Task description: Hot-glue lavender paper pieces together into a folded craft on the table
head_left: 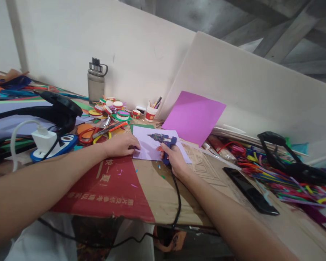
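My right hand [175,159] is wrapped round the handle of a dark blue hot glue gun [165,139], a finger at its orange trigger. The nozzle points left over a sheet of lavender paper [152,154]. A long clear glue stick [206,152] runs out of its back, and a black cord [177,203] hangs from the handle over the table edge. At the paper's left edge, my left hand [122,145] rests with curled fingers, thumb and fingertips on the sheet. Beside that hand lie red-handled scissors [87,136] and an orange cutter [118,126].
Left stand a blue power strip [70,140] with a white charger [44,137], several small paper rounds [122,115] and a water bottle [96,85]. Behind are a pen cup [151,112] and purple sheet [194,116]. Right lie a phone [250,190] and pipe cleaners [260,168].
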`<action>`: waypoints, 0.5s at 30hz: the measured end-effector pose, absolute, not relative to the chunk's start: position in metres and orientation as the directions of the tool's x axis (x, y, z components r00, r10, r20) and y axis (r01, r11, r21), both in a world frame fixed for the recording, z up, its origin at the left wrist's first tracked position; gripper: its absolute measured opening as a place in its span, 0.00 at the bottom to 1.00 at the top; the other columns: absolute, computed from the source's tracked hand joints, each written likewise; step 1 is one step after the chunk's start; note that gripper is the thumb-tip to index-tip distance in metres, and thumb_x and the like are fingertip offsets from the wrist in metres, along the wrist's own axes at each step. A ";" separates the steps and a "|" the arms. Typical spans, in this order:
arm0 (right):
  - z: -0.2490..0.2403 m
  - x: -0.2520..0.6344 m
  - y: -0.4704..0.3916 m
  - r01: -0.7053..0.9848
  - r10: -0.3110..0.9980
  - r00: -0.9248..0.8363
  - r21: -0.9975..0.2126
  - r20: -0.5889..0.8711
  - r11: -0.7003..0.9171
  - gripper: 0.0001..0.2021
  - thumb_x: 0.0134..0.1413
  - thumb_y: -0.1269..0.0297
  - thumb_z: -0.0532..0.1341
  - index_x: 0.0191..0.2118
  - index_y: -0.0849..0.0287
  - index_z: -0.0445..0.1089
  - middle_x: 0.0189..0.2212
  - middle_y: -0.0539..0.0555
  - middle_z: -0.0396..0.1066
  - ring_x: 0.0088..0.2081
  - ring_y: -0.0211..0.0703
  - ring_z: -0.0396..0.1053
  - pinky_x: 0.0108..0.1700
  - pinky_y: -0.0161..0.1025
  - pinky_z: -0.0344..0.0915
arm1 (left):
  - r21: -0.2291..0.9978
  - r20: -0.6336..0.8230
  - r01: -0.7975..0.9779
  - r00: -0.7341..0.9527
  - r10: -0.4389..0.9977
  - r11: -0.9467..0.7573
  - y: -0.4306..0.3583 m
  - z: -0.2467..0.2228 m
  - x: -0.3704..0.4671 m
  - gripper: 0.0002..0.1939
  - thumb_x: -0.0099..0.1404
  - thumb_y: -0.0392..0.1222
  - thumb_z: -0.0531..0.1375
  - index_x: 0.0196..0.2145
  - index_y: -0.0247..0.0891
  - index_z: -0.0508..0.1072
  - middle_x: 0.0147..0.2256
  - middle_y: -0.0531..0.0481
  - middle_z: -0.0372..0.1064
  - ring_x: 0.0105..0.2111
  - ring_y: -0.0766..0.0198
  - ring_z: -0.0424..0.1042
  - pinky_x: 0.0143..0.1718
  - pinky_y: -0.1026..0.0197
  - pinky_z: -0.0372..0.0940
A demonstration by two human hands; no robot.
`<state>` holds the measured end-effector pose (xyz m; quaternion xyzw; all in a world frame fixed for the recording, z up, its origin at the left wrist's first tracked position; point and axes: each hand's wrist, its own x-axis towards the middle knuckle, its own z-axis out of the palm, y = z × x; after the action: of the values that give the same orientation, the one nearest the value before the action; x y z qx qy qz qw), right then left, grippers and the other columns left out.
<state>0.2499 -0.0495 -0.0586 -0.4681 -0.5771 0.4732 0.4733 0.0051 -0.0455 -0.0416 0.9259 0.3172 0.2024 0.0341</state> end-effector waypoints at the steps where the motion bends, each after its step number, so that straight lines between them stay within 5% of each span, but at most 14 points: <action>1: -0.059 0.250 -0.049 0.093 0.988 -0.118 -0.989 0.103 0.114 0.17 0.48 0.49 0.62 0.27 0.60 0.71 0.17 0.48 0.63 0.20 0.35 0.59 0.24 0.34 0.54 | 0.198 0.342 0.578 0.716 0.609 -0.791 -0.045 -0.042 0.005 0.09 0.65 0.40 0.58 0.39 0.39 0.78 0.39 0.47 0.76 0.41 0.62 0.72 0.44 0.63 0.60; 15: -0.058 0.251 -0.049 0.130 0.985 -0.132 -0.983 0.113 0.130 0.15 0.49 0.51 0.61 0.28 0.60 0.71 0.17 0.48 0.63 0.20 0.34 0.59 0.24 0.34 0.54 | 0.185 0.316 0.595 0.718 0.621 -0.782 -0.046 -0.040 0.006 0.10 0.65 0.41 0.58 0.41 0.39 0.77 0.41 0.48 0.76 0.42 0.62 0.71 0.46 0.63 0.60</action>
<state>0.2506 -0.0486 -0.0583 -0.4698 -0.5933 0.4627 0.4618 0.0062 -0.0459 -0.0403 0.9260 0.3284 0.1828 0.0350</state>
